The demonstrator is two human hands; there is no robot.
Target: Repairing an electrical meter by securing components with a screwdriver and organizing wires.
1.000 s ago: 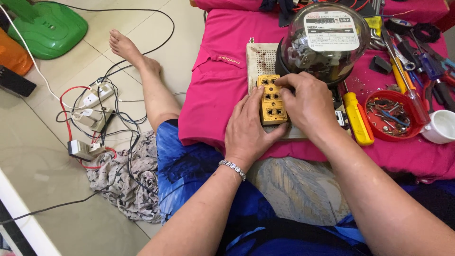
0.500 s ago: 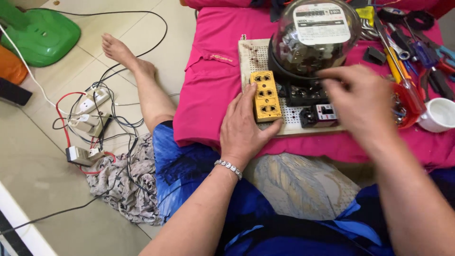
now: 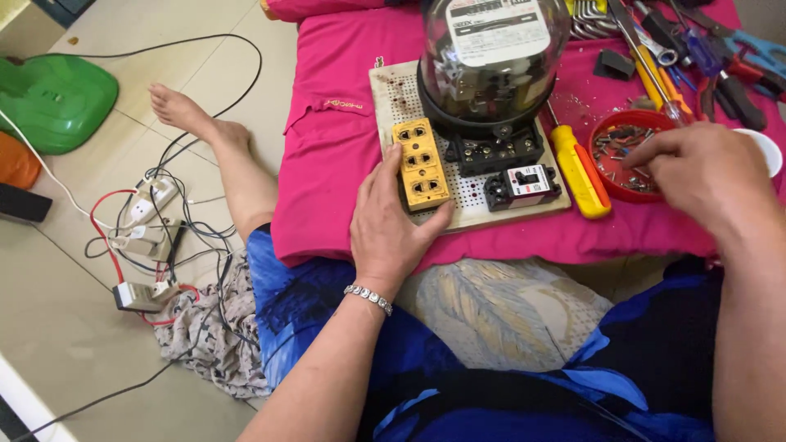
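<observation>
While left hand (image 3: 391,225) stays on yellow socket strip (image 3: 420,164) — right hand (image 3: 696,172) now over red dish (image 3: 607,129).

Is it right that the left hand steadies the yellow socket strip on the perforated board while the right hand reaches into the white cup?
Not quite. In the head view the left hand does rest against the yellow socket strip on the perforated board, but the right hand reaches into the red dish of small screws, not the white cup beside it.

red bowl (image 3: 626,135) contents partly behind right hand (image 3: 700,176)
</observation>
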